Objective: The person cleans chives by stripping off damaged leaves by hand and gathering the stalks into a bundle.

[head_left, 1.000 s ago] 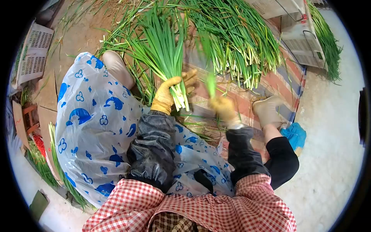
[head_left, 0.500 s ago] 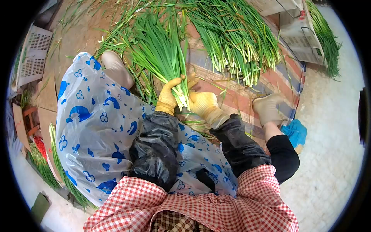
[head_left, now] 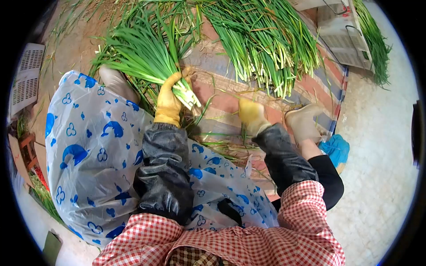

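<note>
Gloved in yellow, my left hand point(head_left: 171, 95) is wrapped round a bunch of long green stalks point(head_left: 148, 57), near its white ends. The leaves fan out to the upper left. My right hand point(head_left: 252, 115), also in a yellow glove, is to the right over the striped sheet point(head_left: 222, 91); it is blurred, and its fingers cannot be made out. A large pile of the same green stalks point(head_left: 270, 48) lies beyond it, white ends toward me.
Slatted crates stand at upper right point(head_left: 341, 40) and left point(head_left: 26, 75). My boots point(head_left: 304, 122) flank the work area. A blue cloth point(head_left: 336, 150) is by the right boot. Patterned plastic point(head_left: 97, 155) covers my left leg. Loose stalks lie about.
My left hand has moved left with the bunch, which now tilts more to the left. The right hand came in beside the bunch's white ends, then moved away to the right.
</note>
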Motion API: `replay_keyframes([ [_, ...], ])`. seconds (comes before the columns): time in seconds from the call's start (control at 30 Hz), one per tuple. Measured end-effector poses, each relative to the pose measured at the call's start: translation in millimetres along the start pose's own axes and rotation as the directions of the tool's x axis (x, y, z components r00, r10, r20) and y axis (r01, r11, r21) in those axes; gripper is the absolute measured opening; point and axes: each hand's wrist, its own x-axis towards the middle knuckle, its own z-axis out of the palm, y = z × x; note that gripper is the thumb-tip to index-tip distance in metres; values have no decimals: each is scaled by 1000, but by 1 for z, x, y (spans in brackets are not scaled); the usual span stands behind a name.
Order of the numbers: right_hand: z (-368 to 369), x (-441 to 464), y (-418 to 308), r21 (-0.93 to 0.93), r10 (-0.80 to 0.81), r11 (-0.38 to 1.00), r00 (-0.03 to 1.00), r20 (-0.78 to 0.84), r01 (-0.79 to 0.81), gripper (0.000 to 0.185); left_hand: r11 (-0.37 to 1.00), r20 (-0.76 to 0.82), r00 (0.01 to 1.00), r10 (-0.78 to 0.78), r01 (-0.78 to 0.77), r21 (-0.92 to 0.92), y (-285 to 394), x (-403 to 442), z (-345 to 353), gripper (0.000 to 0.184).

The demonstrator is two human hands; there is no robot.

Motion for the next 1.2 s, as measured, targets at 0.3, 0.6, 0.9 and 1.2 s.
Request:
replay_keyframes([
  [0.3, -29, 120, -18, -25, 374, 925, 894, 245, -380, 39, 985, 17, 987, -162, 161, 65, -20, -4, -24, 37],
  [0.6, -78, 45, -78, 670, -423, 701, 898, 117, 243, 26, 983, 151, 974, -170, 158, 89, -20, -28, 11, 46],
  [0.9, -12, 114, 3, -94, 307, 950, 947, 95, -299, 20, 996, 378, 924, -62, 79, -29, -2, -12, 6, 55],
  [1.2, -58, 88, -45, 415, 202, 860, 945, 257, -297, 29, 963, 77, 960, -268, 265, 42, -31, -14, -28, 41],
])
